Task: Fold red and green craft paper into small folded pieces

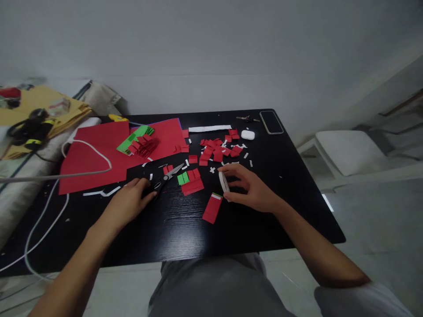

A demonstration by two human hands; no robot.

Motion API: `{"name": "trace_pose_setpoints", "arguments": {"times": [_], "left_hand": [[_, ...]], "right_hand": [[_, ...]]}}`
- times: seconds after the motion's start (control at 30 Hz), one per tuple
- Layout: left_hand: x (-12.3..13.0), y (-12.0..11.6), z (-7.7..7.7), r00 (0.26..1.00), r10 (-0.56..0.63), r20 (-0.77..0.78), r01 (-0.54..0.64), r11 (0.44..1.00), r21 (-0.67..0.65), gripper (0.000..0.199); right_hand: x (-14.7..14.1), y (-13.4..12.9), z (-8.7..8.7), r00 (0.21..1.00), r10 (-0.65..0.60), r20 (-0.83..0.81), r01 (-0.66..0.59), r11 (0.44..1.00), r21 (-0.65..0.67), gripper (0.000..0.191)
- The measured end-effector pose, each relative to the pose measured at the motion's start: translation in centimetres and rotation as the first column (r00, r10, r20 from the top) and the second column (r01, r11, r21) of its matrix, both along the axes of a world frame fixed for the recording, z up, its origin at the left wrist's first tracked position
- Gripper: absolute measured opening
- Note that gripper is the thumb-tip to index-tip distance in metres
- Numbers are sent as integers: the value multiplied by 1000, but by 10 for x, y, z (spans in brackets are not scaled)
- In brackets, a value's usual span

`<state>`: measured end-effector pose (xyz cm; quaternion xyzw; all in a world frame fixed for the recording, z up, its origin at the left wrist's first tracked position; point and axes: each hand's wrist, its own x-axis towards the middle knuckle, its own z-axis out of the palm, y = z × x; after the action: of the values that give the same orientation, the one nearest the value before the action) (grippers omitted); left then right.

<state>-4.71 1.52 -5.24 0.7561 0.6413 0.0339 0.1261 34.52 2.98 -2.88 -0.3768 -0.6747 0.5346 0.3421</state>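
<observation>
At the centre of the frame, the right hand (246, 187) holds 1 white roll (224, 182) on edge, tilted, between the thumb and fingers; the grip is as wide as the roll. The left hand (132, 198), left of centre, lies palm down at the dark handles of 1 pair of scissors (170, 174). Its fingers are curled, with a narrow gap to the thumb; whether they grip the handles cannot be told. The blades are slightly apart and point to the upper right.

Just below and left of the roll lies 1 red strip (211, 210) with a white band near its top end. Between the scissors and the roll are 2 green tabs (183, 178) beside a red folded piece (192, 187). Above the roll, a cluster of red pieces (214, 150) lies mixed with white scraps. A long white strip (209, 128) is above that.

Large red sheets (95, 154) cover the left of the black table (178, 237), bearing a green piece (132, 140) and a red folded bundle (143, 146). At upper right: 1 white case (247, 134), 1 set of keys (247, 119) and 1 phone (271, 122).
</observation>
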Motion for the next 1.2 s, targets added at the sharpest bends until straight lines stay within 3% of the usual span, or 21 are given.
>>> {"name": "trace_pose_setpoints", "arguments": {"times": [0.17, 0.3, 0.47, 0.67, 0.83, 1.0, 1.2], "left_hand": [[-5, 1, 13, 999, -14, 31, 17, 997, -70, 40], [-10, -11, 30, 970, 33, 242, -16, 997, -72, 41], [4, -22, 40, 899, -44, 435, 85, 994, -75, 33], [21, -22, 47, 914, -239, 327, 243, 970, 30, 24], [35, -22, 57, 936, -297, 189, 300, 954, 12, 56], [48, -21, 64, 934, -338, 118, 333, 941, 61, 39], [56, -17, 61, 904, -428, -18, 427, 899, 98, 25]], "right_hand": [[-3, -3, 6, 999, 22, -44, -23, 999, -35, 57], [-2, -3, 7, 993, 62, -98, -72, 992, -102, 52], [-2, -2, 10, 973, 110, -204, -146, 974, -171, 56], [-6, -8, 12, 979, 147, -140, -154, 987, -42, 75], [-6, -8, 10, 981, 151, -120, -148, 988, 36, 83], [-6, -6, 11, 978, 168, -120, -162, 985, 53, 79], [-6, -5, 10, 981, 156, -113, -155, 988, 13, 75]]}}
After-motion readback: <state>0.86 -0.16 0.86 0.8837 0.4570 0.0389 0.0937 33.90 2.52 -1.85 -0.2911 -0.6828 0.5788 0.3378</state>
